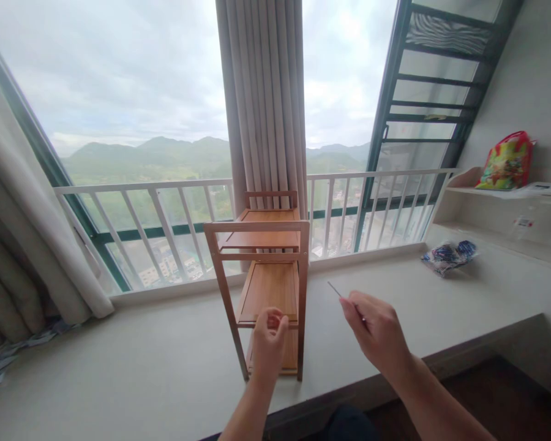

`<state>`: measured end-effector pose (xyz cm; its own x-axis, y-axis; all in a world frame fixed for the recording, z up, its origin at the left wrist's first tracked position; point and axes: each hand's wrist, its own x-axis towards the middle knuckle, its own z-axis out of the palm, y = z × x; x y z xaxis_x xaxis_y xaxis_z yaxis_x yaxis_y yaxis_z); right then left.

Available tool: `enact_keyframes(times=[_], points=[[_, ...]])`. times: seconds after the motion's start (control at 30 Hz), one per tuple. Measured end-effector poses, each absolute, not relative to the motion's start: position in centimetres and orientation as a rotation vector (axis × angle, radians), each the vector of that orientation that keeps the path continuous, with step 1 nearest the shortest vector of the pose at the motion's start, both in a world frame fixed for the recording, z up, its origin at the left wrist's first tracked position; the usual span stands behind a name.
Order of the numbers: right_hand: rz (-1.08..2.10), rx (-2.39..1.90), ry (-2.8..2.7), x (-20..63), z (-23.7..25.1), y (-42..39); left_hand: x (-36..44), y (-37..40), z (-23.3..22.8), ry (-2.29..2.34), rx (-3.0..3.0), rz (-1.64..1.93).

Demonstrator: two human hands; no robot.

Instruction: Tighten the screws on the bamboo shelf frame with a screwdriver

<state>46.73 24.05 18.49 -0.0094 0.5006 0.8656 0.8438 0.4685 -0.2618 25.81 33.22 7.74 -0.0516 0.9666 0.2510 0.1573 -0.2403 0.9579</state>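
A small wooden shelf rack [269,288] with several tiers stands upright on a white ledge in front of me. My left hand [270,334] is in front of its lower tiers, fingers curled and thumb and fingertips close together. Whether something small is pinched there, I cannot make out. To the right of the rack and apart from it, my right hand [376,324] is closed around a thin metal rod [334,289], perhaps a hex key. The rod's tip points up and left toward the rack, and its other end is hidden in the fist.
The white ledge [165,349] ends at a front edge near me. Behind the rack are a white railing [179,190], windows and a grey curtain [266,92]. At right lie a crumpled plastic package [447,257] and, on a white shelf, a colourful bag [507,162].
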Motion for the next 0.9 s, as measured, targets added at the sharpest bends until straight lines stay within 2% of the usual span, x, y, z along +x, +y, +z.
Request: enact_keyframes(times=[0.2, 0.43, 0.9], points=[[-0.594, -1.21, -1.737, 44.7, 22.0, 27.4, 17.7, 33.8, 9.5, 1.493, 1.428, 1.897], [-0.716, -1.351, -1.705, 44.3, 21.7, 29.3, 14.3, 39.5, 10.1, 1.099, 1.43, 1.639], [-0.745, -1.463, -1.74, 44.4, 22.1, 29.8, 13.3, 40.5, 9.6, 1.119, 1.402, 1.539]])
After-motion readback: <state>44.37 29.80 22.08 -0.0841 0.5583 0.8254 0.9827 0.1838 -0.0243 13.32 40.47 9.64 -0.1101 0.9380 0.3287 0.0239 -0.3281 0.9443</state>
